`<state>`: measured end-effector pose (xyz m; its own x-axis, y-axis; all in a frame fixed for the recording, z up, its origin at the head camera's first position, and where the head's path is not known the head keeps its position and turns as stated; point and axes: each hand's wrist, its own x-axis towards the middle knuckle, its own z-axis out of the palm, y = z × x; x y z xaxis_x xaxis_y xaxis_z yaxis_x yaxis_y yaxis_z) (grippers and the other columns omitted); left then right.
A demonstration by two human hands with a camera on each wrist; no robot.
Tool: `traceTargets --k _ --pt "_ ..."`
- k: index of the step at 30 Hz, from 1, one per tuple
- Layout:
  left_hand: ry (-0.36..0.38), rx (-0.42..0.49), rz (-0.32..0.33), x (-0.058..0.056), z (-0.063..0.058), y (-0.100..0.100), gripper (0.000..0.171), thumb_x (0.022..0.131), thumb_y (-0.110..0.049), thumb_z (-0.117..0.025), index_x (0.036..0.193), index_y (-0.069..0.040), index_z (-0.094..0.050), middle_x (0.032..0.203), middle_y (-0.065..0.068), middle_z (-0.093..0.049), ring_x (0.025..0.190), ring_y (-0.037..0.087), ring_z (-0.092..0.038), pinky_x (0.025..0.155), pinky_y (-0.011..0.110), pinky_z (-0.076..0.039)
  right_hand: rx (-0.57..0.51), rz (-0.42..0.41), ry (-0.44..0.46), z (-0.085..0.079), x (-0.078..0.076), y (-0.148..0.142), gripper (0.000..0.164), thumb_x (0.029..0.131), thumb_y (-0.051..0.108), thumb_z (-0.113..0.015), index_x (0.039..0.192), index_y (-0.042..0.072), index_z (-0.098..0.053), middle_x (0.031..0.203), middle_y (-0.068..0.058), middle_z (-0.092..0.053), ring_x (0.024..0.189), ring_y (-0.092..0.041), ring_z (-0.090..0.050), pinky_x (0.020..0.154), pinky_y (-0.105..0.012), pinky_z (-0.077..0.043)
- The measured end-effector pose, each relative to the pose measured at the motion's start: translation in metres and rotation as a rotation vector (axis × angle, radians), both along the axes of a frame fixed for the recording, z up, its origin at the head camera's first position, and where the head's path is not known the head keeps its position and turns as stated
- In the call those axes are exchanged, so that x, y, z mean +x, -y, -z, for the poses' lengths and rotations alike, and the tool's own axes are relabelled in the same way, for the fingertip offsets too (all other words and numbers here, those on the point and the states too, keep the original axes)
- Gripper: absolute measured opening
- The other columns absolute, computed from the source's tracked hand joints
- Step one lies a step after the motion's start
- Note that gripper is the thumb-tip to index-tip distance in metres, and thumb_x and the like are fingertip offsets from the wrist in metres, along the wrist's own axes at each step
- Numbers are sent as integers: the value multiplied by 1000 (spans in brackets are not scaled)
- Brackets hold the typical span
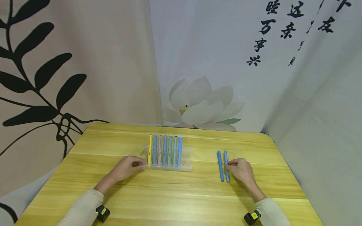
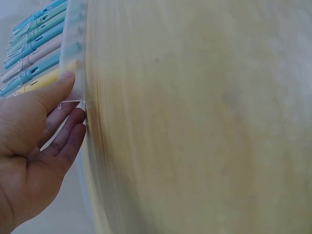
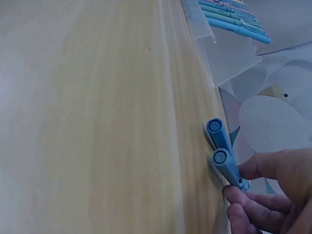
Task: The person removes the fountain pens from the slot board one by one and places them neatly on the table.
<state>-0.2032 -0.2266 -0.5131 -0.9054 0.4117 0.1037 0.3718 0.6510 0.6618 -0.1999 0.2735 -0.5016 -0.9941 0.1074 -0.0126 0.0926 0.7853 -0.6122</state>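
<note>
A clear plastic pen holder (image 1: 187,159) stands on the table with several pens upright in a row: a yellow pen (image 1: 150,149) at the left end, then blue, pinkish and green ones, and a brighter blue pen (image 1: 179,151) at the right. My left hand (image 1: 128,168) pinches the holder's left end, thumb on its front edge beside the yellow pen in the left wrist view. Right of the holder, two blue pens lie side by side. My right hand (image 1: 241,169) pinches the right-hand blue pen (image 3: 226,166) between thumb and fingers; the other blue pen (image 3: 218,131) lies just beside it.
The wooden table (image 1: 175,197) has its back edge against a curtain (image 1: 121,62) printed with leaves, a lotus and characters. The right part of the holder, past the last pen, bears no pens. A small black device (image 1: 102,213) sits on each wrist.
</note>
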Motion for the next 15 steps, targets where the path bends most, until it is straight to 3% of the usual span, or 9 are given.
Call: traceTargets --k 15 --pt "10 2 1 -1 -1 -1 21 95 -19 -74 114 -10 -77 108 0 -76 94 12 -67 84 34 -57 31 -4 -27 1 1 4 16 85 20 -79 92 6 -80 81 -2 -77 75 -20 -71 68 -40 -55"
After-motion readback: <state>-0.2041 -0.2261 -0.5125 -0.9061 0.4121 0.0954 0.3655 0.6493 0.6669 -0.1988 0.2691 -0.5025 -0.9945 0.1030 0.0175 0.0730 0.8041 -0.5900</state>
